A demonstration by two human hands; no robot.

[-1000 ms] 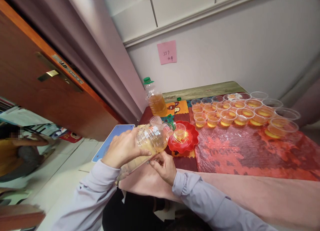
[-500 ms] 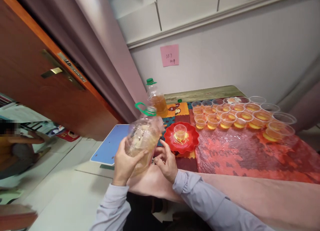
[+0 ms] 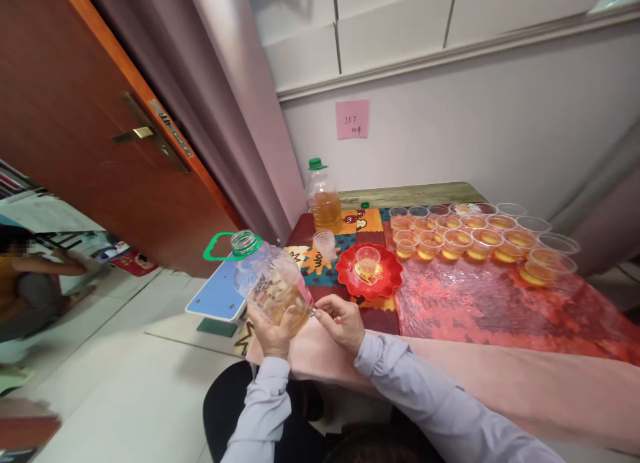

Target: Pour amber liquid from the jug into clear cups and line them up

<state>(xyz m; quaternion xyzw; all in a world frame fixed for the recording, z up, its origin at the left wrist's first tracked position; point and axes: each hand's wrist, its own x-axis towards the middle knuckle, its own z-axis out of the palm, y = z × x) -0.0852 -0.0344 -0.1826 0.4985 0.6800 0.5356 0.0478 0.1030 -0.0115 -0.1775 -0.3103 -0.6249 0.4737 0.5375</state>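
Observation:
My left hand is wrapped round the lower part of a clear plastic jug. The jug leans to the left, its mouth uncapped, with a green handle at the neck and some amber liquid low inside. Close by its base, my right hand pinches something small and dark between thumb and forefinger; I cannot make out what. A red scalloped plate lies just beyond, holding a small clear cup with some liquid. Behind the jug stands a clear stack of cups.
Rows of clear cups with amber liquid stand on the red cloth at right. A second jug, green-capped, is at the back near a loose green cap. Left are a blue board, a door and a crouching person.
The jug has swung down and left, tipping its mouth leftward and uncovering the stack of cups. My right hand has closed into a pinch beside its base. The head view has shifted slightly.

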